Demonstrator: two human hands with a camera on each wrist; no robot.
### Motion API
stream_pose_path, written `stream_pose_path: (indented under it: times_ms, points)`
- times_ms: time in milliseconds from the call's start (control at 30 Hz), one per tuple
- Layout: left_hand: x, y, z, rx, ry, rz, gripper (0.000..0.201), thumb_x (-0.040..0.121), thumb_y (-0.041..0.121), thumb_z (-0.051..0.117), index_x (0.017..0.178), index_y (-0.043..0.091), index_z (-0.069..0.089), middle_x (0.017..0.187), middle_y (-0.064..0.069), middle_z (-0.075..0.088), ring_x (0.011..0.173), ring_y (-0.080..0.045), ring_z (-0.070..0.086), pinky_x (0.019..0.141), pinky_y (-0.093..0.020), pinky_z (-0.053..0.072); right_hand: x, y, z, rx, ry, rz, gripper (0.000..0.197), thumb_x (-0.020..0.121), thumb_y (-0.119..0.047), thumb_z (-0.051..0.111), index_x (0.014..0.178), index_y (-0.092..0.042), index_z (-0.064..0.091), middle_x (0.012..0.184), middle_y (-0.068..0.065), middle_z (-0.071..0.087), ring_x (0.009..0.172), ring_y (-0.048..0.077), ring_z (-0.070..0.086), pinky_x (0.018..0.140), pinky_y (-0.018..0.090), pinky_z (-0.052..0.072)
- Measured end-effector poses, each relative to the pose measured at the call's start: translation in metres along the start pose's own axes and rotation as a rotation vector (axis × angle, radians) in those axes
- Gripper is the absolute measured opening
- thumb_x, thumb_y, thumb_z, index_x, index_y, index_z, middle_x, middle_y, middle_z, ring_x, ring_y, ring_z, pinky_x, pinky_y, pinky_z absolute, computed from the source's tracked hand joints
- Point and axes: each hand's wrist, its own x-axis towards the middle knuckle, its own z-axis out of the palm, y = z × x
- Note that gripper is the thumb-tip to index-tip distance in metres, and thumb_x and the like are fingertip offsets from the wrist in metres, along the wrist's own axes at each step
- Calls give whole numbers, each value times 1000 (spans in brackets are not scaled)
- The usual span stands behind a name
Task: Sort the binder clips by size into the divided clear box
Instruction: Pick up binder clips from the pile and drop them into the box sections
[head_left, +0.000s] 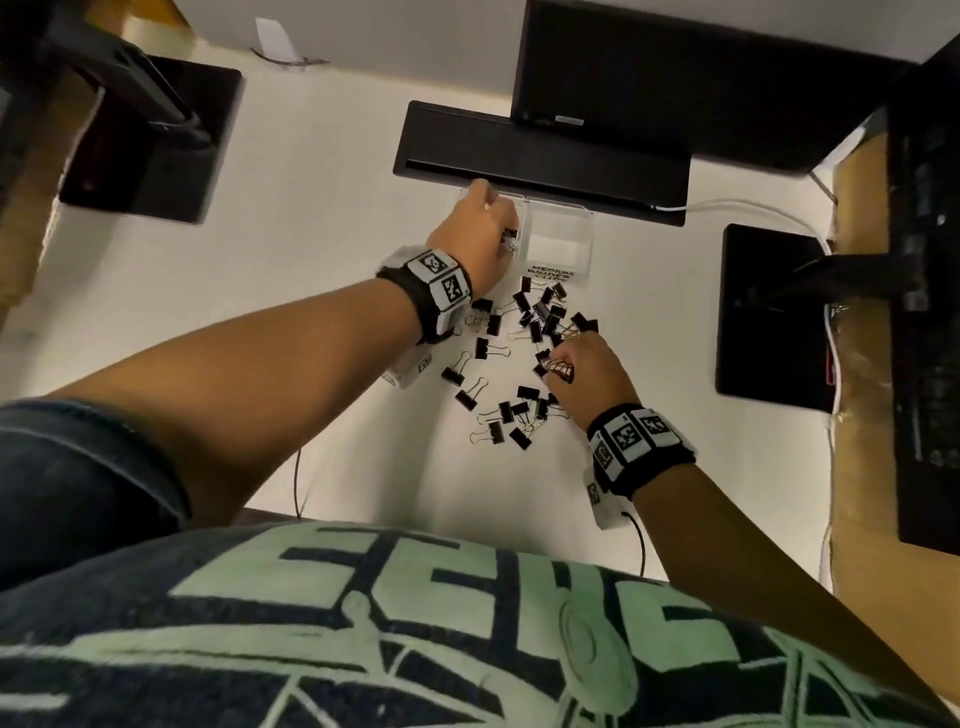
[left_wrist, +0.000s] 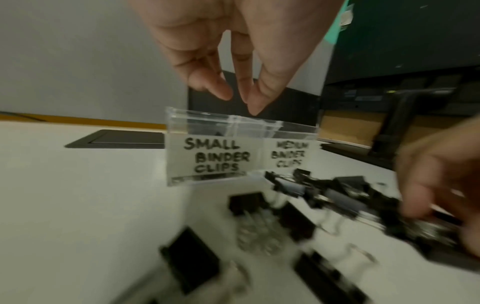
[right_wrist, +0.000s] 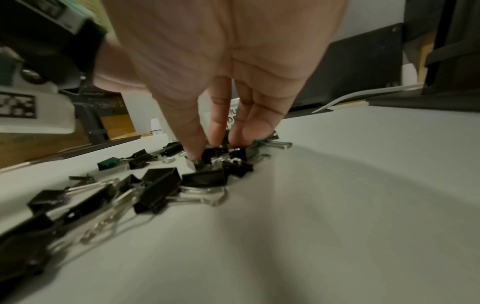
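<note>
The sorting is under way, and both hands are at work on different halves of the same cycle. The divided clear box (left_wrist: 241, 144) stands toward the far edge of the tabletop (head_left: 322, 291), just in front of a black cable tray (head_left: 540, 161); its near wall carries two handwritten labels, "SMALL BINDER CLIPS" on the left compartment and "MEDIUM BINDER CLIPS" on the right one.

The left hand (head_left: 475, 234) hangs over the box above the left compartment. In the left wrist view its fingers (left_wrist: 255, 102) point downward, loosely gathered, with nothing visible between them; something dark lies inside the small compartment, too blurred to name. I judge this hand to be at the drop-off end of its run, already free of a clip.

The loose binder clips (head_left: 524, 358) lie scattered on the tabletop between the box and the near edge, the densest cluster just in front of the medium compartment. The right hand (head_left: 582, 369) is down in that cluster, its thumb and fingertips (right_wrist: 218, 131) closing around a small black clip (right_wrist: 207, 154); whether the clip is firmly pinched or only touched cannot be told.

The next move calls for lifting that one clip free without dragging its tangled neighbours, judging its size against the others, and carrying it to the matching compartment, while the left hand comes back to the pile.
</note>
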Motion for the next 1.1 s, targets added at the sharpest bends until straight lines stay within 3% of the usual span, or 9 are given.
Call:
stream_pose_path:
  times_ms: [100, 200, 333, 433, 600, 733, 833, 933, 1100]
  points:
    - [-32, 18, 19, -16, -48, 122, 18, 86, 12, 59, 103, 13, 58, 114, -6, 49, 93, -18, 53, 81, -32, 54, -1, 5, 0, 38, 33, 0, 16, 88, -18, 59, 102, -11, 62, 109, 7, 54, 88, 17, 53, 79, 29, 46]
    - [-61, 28, 47, -50, -201, 144, 7, 87, 13, 57, 93, 13, 60, 103, -4, 56, 89, -17, 55, 83, -37, 54, -1, 8, -3, 108, 94, 6, 12, 87, -13, 56, 96, -10, 64, 92, 6, 58, 77, 15, 52, 77, 28, 47]
    - [-76, 31, 70, -53, -272, 124, 27, 89, 6, 51, 114, 12, 60, 116, -8, 55, 104, -24, 56, 81, -33, 50, -2, 19, -8, 174, 136, 53, 11, 87, -9, 54, 86, -10, 64, 71, -1, 56, 61, 9, 49, 71, 27, 48]
    - [-74, 26, 73, -37, -301, 95, 36, 89, 2, 49, 122, 12, 58, 117, -10, 52, 103, -27, 56, 83, -37, 53, -6, 27, -11, 161, 130, 65, 10, 86, -9, 55, 87, -10, 65, 79, 1, 59, 67, 12, 52, 70, 24, 44]
    - [-71, 13, 69, -60, -286, 50, 22, 85, 8, 56, 105, 11, 65, 109, -9, 54, 93, -26, 59, 84, -38, 53, -5, 25, -15, 196, 151, 44, 12, 86, -8, 55, 92, -9, 66, 84, -3, 54, 74, 10, 51, 76, 24, 45]
    - [-76, 17, 72, -23, -280, 20, 23, 87, 18, 58, 110, 16, 59, 113, -7, 52, 94, -24, 58, 76, -34, 53, -1, 16, -8, 137, 82, 10, 22, 86, -8, 54, 106, -9, 64, 100, 2, 52, 87, 12, 49, 81, 23, 41]
    - [-80, 18, 75, 23, -283, 8, 19, 89, 19, 57, 107, 15, 60, 112, -8, 50, 93, -27, 58, 69, -32, 50, -3, 7, -5, 69, -26, -22, 14, 87, -11, 55, 96, -10, 65, 94, 4, 54, 84, 19, 54, 79, 30, 48]
    - [-84, 15, 75, 6, -270, 10, 15, 87, 16, 58, 101, 10, 61, 109, -10, 49, 88, -28, 59, 69, -33, 52, 1, 0, -12, 60, 18, -39, 16, 87, -11, 52, 82, -4, 65, 86, 19, 62, 78, 31, 62, 72, 36, 54]
    - [-90, 6, 72, -96, -240, 28, 8, 81, 12, 59, 87, 6, 60, 99, -11, 48, 76, -26, 55, 70, -37, 54, 27, -5, -21, 135, 97, -51, 17, 87, -9, 53, 101, -11, 63, 107, 8, 57, 89, 18, 54, 79, 25, 42]
